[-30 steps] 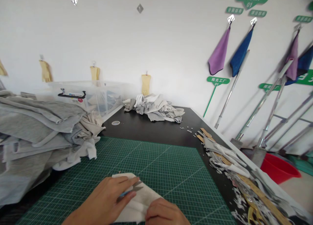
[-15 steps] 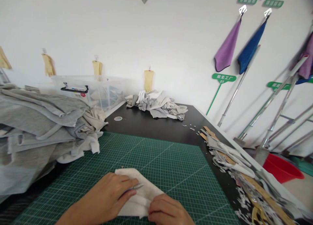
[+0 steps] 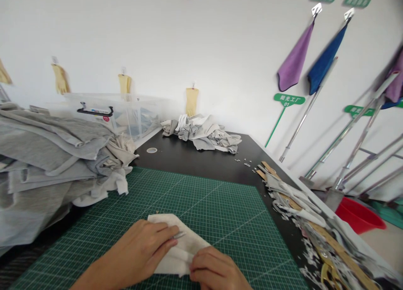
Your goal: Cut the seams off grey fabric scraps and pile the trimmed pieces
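Observation:
A small piece of off-white cloth (image 3: 185,243) lies folded on the green cutting mat (image 3: 217,210), just in front of me. My left hand (image 3: 147,244) rests over the cloth's left part, with thumb and fingers closed on small metal thread snips (image 3: 180,235). Only the pointed tip of the snips shows; it lies over the cloth, and the rest is hidden in the hand. At the cloth's lower right corner, my right hand (image 3: 217,267) pinches the edge between curled fingers and thumb.
A tall heap of grey cloth (image 3: 63,155) stands left, before a clear plastic box (image 3: 126,109). More cloth pieces (image 3: 204,132) lie at the table's back. Along the right edge are fabric scraps (image 3: 292,193), a wooden strip (image 3: 330,239) and gold-handled scissors (image 3: 329,273).
The tips of the snips looked slightly apart before and now appear together. Both hands keep nearly the same place on the cloth. The view has shifted slightly.

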Motion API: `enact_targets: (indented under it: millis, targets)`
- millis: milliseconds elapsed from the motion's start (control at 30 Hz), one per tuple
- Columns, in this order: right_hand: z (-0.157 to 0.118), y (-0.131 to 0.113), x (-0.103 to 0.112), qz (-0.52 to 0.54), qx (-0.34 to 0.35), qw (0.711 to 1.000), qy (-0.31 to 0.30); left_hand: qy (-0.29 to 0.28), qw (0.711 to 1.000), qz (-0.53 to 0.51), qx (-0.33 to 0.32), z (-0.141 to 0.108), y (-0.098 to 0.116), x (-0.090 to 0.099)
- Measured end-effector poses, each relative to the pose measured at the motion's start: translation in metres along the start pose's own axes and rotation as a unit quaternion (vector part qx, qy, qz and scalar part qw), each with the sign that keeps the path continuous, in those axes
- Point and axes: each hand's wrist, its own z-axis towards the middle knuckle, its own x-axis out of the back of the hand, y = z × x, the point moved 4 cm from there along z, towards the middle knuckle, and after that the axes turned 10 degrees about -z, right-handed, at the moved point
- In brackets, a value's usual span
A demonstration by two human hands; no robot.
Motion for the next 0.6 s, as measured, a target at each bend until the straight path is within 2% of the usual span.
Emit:
enact_targets:
  millis: [100, 267, 433, 600]
  targets:
    - [0.0012, -0.0008, 0.0017, -0.001, 0.003, 1.000, 0.014, -0.002, 1.000, 0.014, -0.007, 0.0006, 0.0023, -0.0011]
    - [0.0053, -0.0044, 0.0053, -0.003, 0.004, 1.000, 0.017, -0.051, 0.999, 0.011, 0.012, 0.0033, 0.0047, -0.0057]
    - [0.0057, -0.0070, 0.0067, -0.005, 0.004, 1.000, 0.026, -0.024, 0.999, 0.021, 0.004, 0.0035, 0.0061, -0.0064]
    - [0.0063, -0.0100, 0.0090, -0.040, 0.017, 0.999, 0.026, -0.045, 0.999, 0.024, 0.006, 0.0035, 0.0074, -0.0067]
